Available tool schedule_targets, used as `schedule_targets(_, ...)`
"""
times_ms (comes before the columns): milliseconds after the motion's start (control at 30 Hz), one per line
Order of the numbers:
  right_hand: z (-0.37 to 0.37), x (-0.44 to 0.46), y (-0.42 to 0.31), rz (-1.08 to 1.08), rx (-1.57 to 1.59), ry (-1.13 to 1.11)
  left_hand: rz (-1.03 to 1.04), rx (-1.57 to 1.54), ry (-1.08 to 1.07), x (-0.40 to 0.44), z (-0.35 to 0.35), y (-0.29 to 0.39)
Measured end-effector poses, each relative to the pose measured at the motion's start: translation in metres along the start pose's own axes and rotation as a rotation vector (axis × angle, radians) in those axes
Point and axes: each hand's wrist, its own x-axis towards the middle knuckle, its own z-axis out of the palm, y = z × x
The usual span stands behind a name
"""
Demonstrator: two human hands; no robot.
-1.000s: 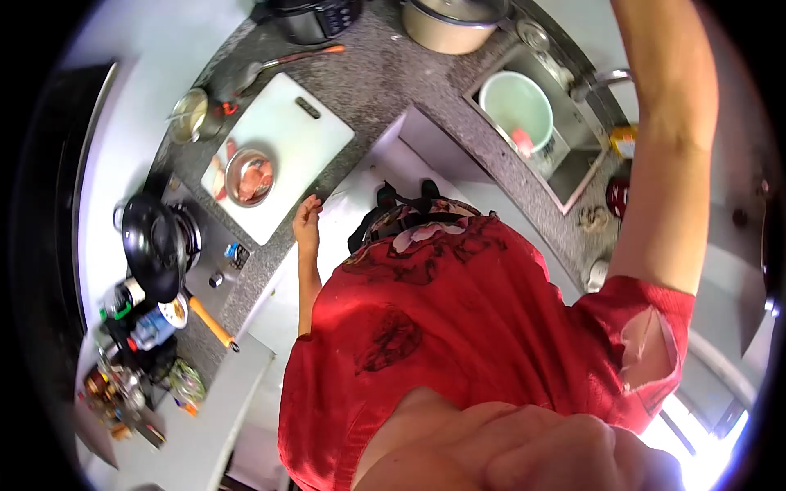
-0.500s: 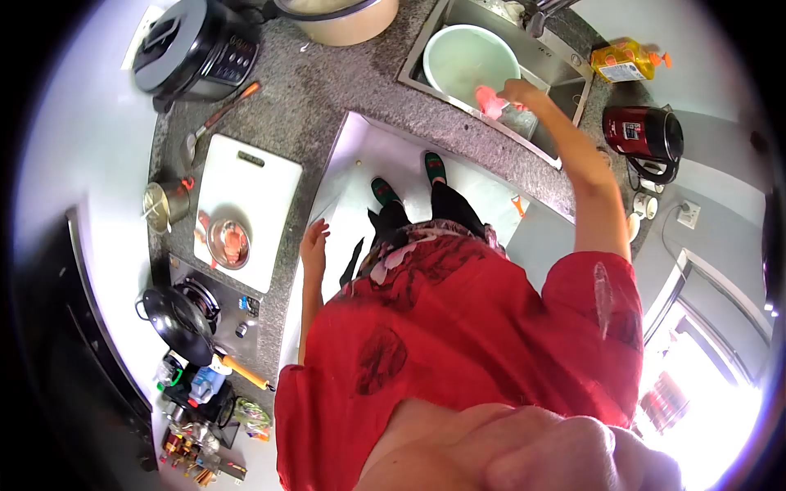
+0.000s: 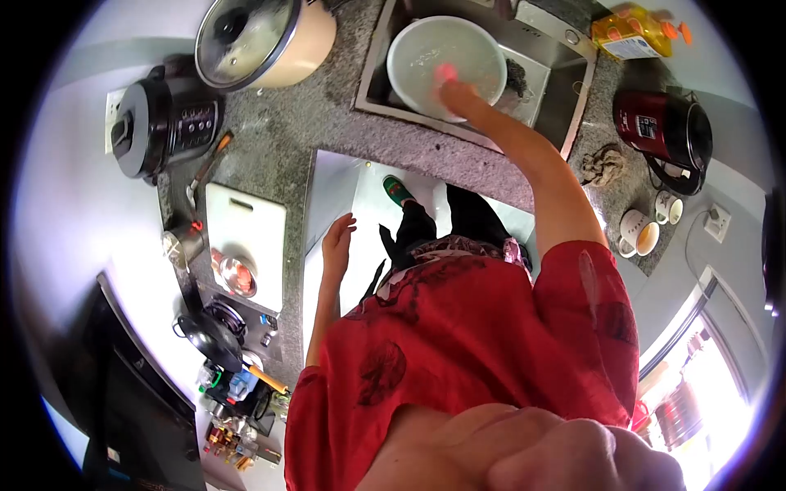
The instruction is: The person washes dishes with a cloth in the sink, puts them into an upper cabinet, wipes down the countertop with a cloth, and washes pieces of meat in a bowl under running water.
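Note:
My right hand [image 3: 460,98] is closed on a pink cloth [image 3: 445,75] inside the pale green basin [image 3: 401,69], which stands in the steel sink [image 3: 557,90] and holds water. My left hand [image 3: 336,237] hangs in the air beside the counter edge, fingers apart, with nothing in it. To its left lies the white cutting board [image 3: 262,221], bearing a metal bowl [image 3: 238,277] with pieces of raw meat in it.
A lidded pot [image 3: 307,41] and a black cooker [image 3: 164,127] stand at the upper left. The wok [image 3: 209,340] sits on the stove. Right of the sink are a yellow bottle [image 3: 634,34], a red kettle [image 3: 655,127], a brown rag [image 3: 604,165] and a mug [image 3: 639,233].
The view has turned toward the sink. My right hand has gone down to the pink cloth, closed on it, and moved with it from the basin's rim further into the basin.

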Motion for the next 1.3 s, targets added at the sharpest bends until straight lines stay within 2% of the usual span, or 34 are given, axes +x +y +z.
schedule_targets(33,-0.009,-0.006,0.010,0.010,0.003,0.003,0.039,0.002,-0.022,0.012,0.009,0.013)
schedule_targets(100,-0.025,-0.018,0.029,-0.028,0.696,-0.027,0.095,0.003,-0.073,0.038,0.028,0.039)
schedule_targets(133,-0.027,-0.019,0.031,-0.027,0.695,-0.021,0.154,0.001,-0.119,0.054,0.040,0.056)
schedule_targets(200,-0.035,-0.017,0.029,0.167,0.731,-0.062,0.080,-0.179,-0.235,0.089,0.069,0.093)
schedule_targets(233,-0.041,-0.021,0.028,0.173,0.729,-0.051,0.068,-0.305,-0.250,0.103,0.086,0.111)
schedule_targets(267,-0.045,-0.029,0.023,0.167,0.806,0.133,0.054,-0.432,-0.264,0.116,0.105,0.127)
schedule_targets(300,-0.049,-0.042,0.015,0.164,0.880,0.316,0.018,-0.448,-0.192,0.132,0.127,0.139)
schedule_targets(333,-0.064,-0.060,0.008,0.175,0.876,0.325,-0.018,-0.462,-0.124,0.151,0.150,0.151)
schedule_targets(400,-0.109,-0.106,-0.006,0.070,1.308,0.293,-0.249,-0.525,-0.011,0.184,0.183,0.174)
schedule_targets(433,-0.119,-0.120,-0.010,0.074,1.306,0.307,-0.241,-0.521,-0.022,0.205,0.190,0.171)
schedule_targets(500,-0.135,-0.134,-0.011,0.094,1.394,0.207,-0.097,-0.905,-0.736,0.246,0.198,0.159)
schedule_targets(533,-0.125,-0.126,-0.009,0.095,1.395,0.222,-0.091,-0.896,-0.746,0.250,0.209,0.166)
schedule_targets(600,-0.091,-0.103,-0.013,0.111,1.646,0.831,-0.060,-0.817,-0.028,0.248,0.237,0.172)
schedule_targets(633,-0.096,-0.102,-0.019,0.276,1.878,0.863,-0.065,-0.812,0.103,0.216,0.244,0.208)
schedule_targets(667,-0.101,-0.101,-0.022,0.284,1.884,0.873,-0.067,-0.801,0.094,0.219,0.248,0.207)
schedule_targets(733,-0.120,-0.109,-0.022,0.287,2.525,0.617,0.125,-0.526,0.074,0.226,0.257,0.199)
schedule_targets(767,-0.105,-0.095,-0.011,0.087,2.739,0.379,0.180,-0.460,0.092,0.226,0.261,0.199)
schedule_targets(800,-0.104,-0.097,-0.003,0.103,2.748,0.413,0.142,-0.429,-0.033,0.218,0.259,0.206)
schedule_targets(867,-0.113,-0.100,0.010,0.077,3.084,0.042,0.250,-0.243,-0.051,0.213,0.262,0.208)
schedule_targets(900,-0.110,-0.099,0.008,-0.073,3.106,-0.006,0.409,-0.013,0.003,0.218,0.258,0.205)
schedule_targets(933,-0.097,-0.089,0.006,-0.073,3.111,0.022,0.572,0.212,0.063,0.223,0.255,0.205)
schedule_targets(1000,-0.068,-0.066,0.005,-0.388,3.192,-0.073,0.633,0.668,0.047,0.195,0.249,0.243)
schedule_targets(1033,-0.098,-0.090,0.001,-0.154,3.210,-0.013,0.745,0.736,0.049,0.201,0.246,0.243)
schedule_targets(1067,-0.108,-0.100,0.003,-0.153,3.212,-0.002,0.855,0.803,0.053,0.204,0.243,0.240)
schedule_targets(1100,-0.113,-0.105,0.005,-0.116,3.174,0.043,0.857,0.801,0.052,0.205,0.244,0.236)
schedule_targets(1167,-0.129,-0.117,0.003,-0.022,3.069,0.190,0.927,1.353,0.214,0.205,0.243,0.233)
schedule_targets(1200,-0.119,-0.108,0.005,-0.027,3.067,0.181,0.923,1.355,0.221,0.205,0.244,0.234)
schedule_targets(1267,-0.084,-0.074,0.009,0.052,2.856,0.452,0.966,1.202,0.238,0.198,0.249,0.229)
schedule_targets(1300,-0.095,-0.075,0.014,0.157,3.022,0.433,0.943,1.124,0.245,0.198,0.252,0.220)
